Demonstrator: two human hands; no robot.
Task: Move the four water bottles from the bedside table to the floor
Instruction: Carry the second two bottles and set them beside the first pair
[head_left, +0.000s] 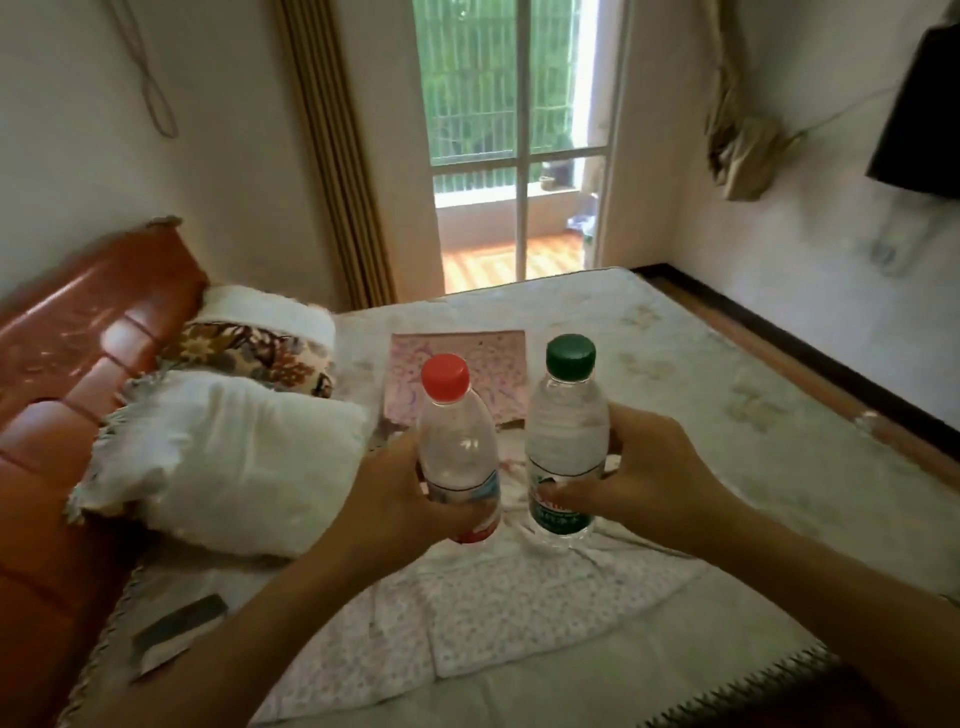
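Observation:
I hold two clear water bottles upright in the air over the bed. My left hand is wrapped around the lower half of the red-capped bottle. My right hand grips the green-capped bottle around its green label. The two bottles stand side by side, a small gap between them. The bedside table and any other bottles are out of view.
A bed with a pale quilted cover fills the middle. White and patterned pillows lie at the left against a brown headboard. A strip of floor runs along the right wall. A glass balcony door is ahead.

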